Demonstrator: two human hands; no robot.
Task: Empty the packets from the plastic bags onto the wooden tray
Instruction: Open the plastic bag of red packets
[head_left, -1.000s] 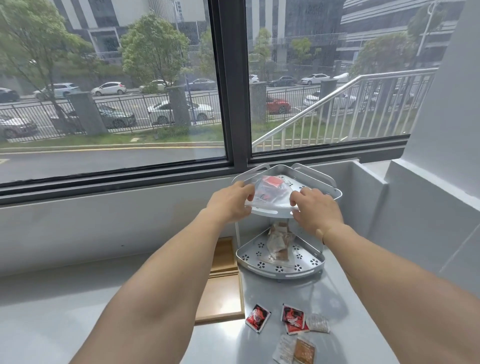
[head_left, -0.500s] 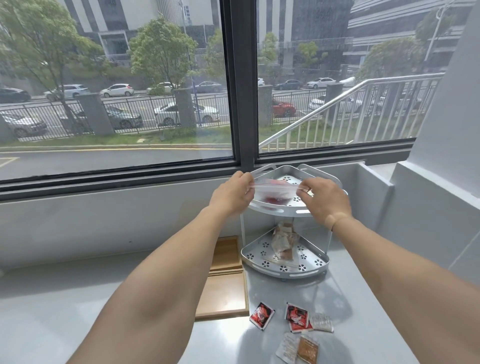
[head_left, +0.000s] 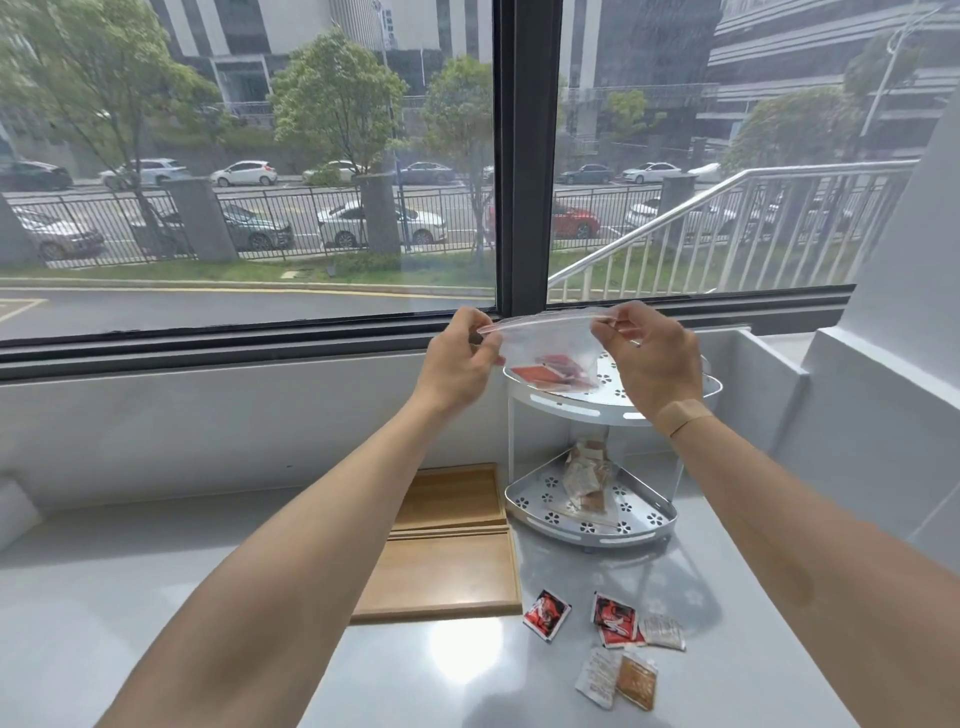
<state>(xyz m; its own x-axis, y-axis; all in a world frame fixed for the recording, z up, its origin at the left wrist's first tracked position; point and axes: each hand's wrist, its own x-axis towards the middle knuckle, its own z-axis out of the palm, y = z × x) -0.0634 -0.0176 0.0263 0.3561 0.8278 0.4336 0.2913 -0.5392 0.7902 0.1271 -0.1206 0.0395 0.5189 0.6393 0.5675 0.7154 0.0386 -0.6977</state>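
Note:
A clear plastic bag (head_left: 550, 343) with red packets (head_left: 553, 370) in its bottom hangs in the air above the top shelf of a white two-tier rack (head_left: 582, 410). My left hand (head_left: 462, 364) pinches its top edge at the left and my right hand (head_left: 649, 358) pinches it at the right. The wooden tray (head_left: 452, 551) lies flat on the counter, below and left of the bag, partly hidden by my left forearm. A second clear bag of brown and white packets (head_left: 587, 478) stands on the rack's lower shelf.
Several loose packets lie on the grey counter in front of the rack: red ones (head_left: 546, 613), white and brown ones (head_left: 618, 675). A window with a dark frame (head_left: 522, 156) runs behind. A white wall ledge (head_left: 883, 374) closes the right side.
Both hands have lifted the bag of red packets off the rack's top shelf and now hold it up by its top edge, stretched between them.

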